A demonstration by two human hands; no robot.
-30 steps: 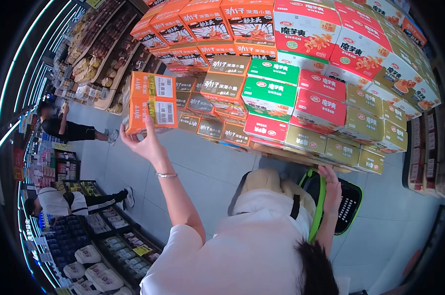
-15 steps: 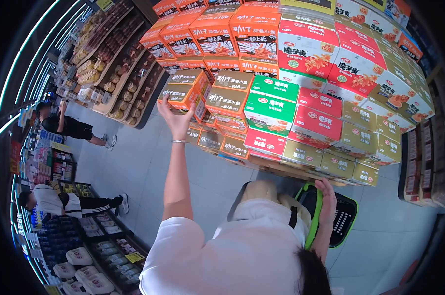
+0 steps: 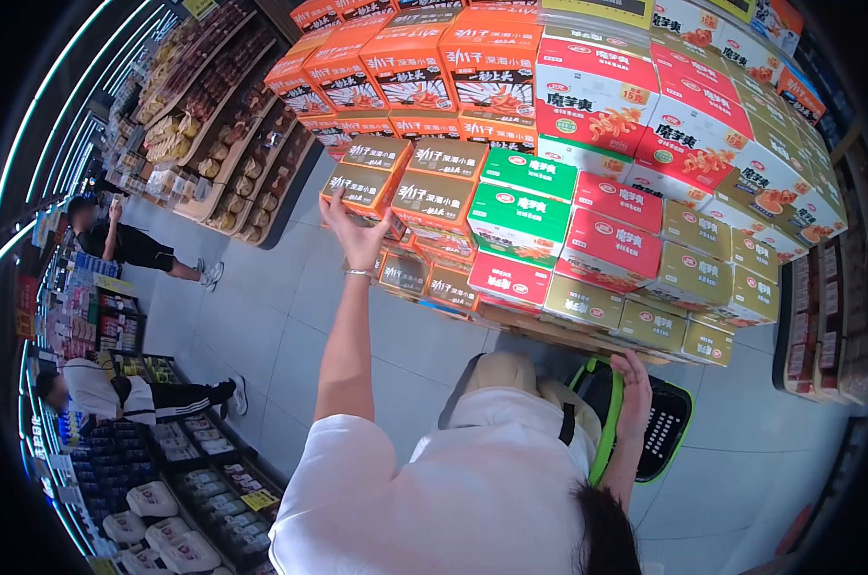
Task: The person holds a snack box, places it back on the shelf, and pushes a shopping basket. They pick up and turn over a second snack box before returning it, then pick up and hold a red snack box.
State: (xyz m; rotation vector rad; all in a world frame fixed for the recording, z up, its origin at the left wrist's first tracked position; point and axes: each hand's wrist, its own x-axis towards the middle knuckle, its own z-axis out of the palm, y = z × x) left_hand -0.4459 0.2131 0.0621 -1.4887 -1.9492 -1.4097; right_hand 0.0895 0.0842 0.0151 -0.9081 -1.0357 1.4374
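My left hand (image 3: 355,235) reaches to the left end of a stacked display and spans the front of a brown-topped orange snack box (image 3: 357,182). Its fingers lie at the box's left side and the thumb near the right front corner. Beside this box stands a matching brown and orange box (image 3: 432,196), followed by green boxes (image 3: 518,211). My right hand (image 3: 633,395) is raised near the display's front edge, fingers stretched out and holding nothing. A black shopping basket (image 3: 666,436) with a green rim and handle hangs by my right forearm.
Red boxes (image 3: 614,240) and gold boxes (image 3: 693,268) fill the display's right side, with orange boxes (image 3: 491,77) stacked behind. Bakery-like shelves (image 3: 232,144) stand at the left. Two people, one in black (image 3: 132,240) and one in white (image 3: 98,388), are farther left.
The box at my left hand was turned with its right side showing; now it sits squarely in line with its neighbour. My left hand has shifted slightly; my right hand stays almost still.
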